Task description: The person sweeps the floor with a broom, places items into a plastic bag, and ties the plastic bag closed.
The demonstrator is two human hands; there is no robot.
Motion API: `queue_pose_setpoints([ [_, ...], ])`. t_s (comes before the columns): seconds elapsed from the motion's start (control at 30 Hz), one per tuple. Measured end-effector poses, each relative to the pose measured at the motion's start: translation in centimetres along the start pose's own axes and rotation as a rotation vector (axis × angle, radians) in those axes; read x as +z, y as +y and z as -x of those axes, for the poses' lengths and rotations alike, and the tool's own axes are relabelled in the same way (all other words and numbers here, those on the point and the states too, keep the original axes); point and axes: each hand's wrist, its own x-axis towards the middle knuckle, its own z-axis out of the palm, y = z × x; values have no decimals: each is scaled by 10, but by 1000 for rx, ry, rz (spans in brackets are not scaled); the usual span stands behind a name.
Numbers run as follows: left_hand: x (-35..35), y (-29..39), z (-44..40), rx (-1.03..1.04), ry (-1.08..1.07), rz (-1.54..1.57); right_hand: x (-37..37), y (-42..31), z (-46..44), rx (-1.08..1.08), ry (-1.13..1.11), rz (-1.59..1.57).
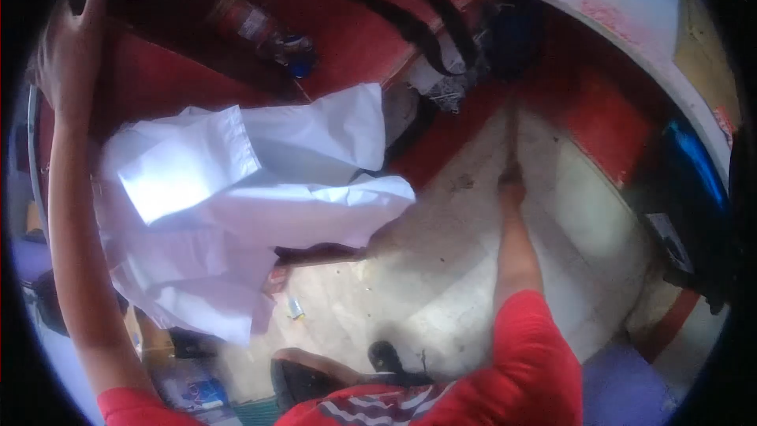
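My left hand (69, 59) is raised at the far left edge of the view, one digit stretched upward and apart from the rest. It is beside the dark red surface, and part of it is lost in the dark border. My right hand (511, 175) reaches forward over the pale floor, its fingers closed. A thin, dark brown strip (512, 126) runs forward from it, too blurred to name. Between my arms, a white cloth garment (315, 209) with a stitched, folded edge lies draped over the dark red surface (165, 71), nearer my left arm.
A clear plastic bottle (268, 35) with a blue cap lies on the red surface. Black straps (410, 28) hang over its edge. Black bags (694, 213) stand at right, below a pale curved ledge (568, 12). A small wrapper (295, 309) lies on the floor (449, 268).
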Motion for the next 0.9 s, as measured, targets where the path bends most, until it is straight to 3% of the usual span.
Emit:
queue_pose_setpoints([
  [0.03,3,-5,0,-25,-87,9,29,6,-26,-171,64,100],
  [0.07,7,-10,0,-43,-180,19,-13,-41,-57,49,90,-199],
  [0.1,23,-25,1,-12,-188,16,0,-31,-94,70,-173,-192],
  [0.13,45,-49,5,-108,-338,300,-21,-49,-112,99,-173,-263],
  [0.2,37,-39,2,-202,-518,580,-45,-68,-132,205,-250,-392],
  [0.3,-31,17,-16,-96,-168,204,-42,-44,-140,354,-310,-589],
  [0.33,-32,17,-13,-90,-194,246,-53,-51,-141,351,-318,-583],
  [0.43,-46,22,-10,-83,-272,338,-114,-56,-147,336,-677,-391],
  [0.47,-60,25,-18,-33,-275,202,-135,-54,-147,333,-748,-348],
  [0.5,-67,27,-21,-26,-259,152,-155,-49,-146,192,-845,-119],
  [0.57,-69,26,-20,-18,-256,135,-166,2,-135,-59,-920,1],
  [0.63,-69,27,-19,-22,-260,128,-160,50,-123,-157,-895,-95],
  [0.73,-72,30,-20,-28,-277,113,-160,63,-95,245,-548,-173],
  [0.8,-79,33,-22,-22,-295,81,-107,49,-101,162,-317,-367],
  [0.83,-81,33,-22,-20,-311,67,-130,-15,-103,353,-485,-331],
  [0.9,-83,32,-21,-12,-315,72,-171,-68,-103,551,-654,-285],
])
